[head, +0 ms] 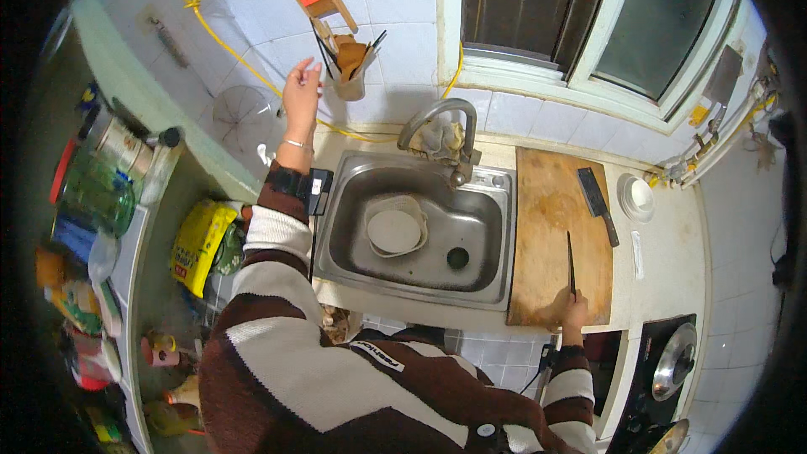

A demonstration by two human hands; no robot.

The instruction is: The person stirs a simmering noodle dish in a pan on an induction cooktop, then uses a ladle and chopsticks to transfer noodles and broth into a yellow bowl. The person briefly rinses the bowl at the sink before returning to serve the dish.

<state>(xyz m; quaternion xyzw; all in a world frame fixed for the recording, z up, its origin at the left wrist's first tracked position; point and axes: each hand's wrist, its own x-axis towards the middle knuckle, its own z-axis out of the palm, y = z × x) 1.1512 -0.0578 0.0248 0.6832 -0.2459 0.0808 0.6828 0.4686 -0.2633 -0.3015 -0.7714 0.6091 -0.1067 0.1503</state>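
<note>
My left hand [301, 93] is raised beside a wall-mounted utensil holder [350, 83] with wooden spatulas [352, 58] and dark sticks in it; its fingers are partly curled and nothing shows in them. Over the near part of the wooden cutting board [542, 252], my right hand [575, 310] grips a thin dark utensil [570, 258], perhaps chopsticks or a narrow knife, pointing away from me. A cleaver [592, 195] with a black handle lies on the board's far right part.
Left of the board is a steel sink [334, 227] holding a light basket [421, 217] with a pale round item [392, 231]. A faucet [470, 139] arches over it. Stacked small dishes [635, 198] stand right of the board. A lidded pan [673, 362] sits on the black stove [649, 384].
</note>
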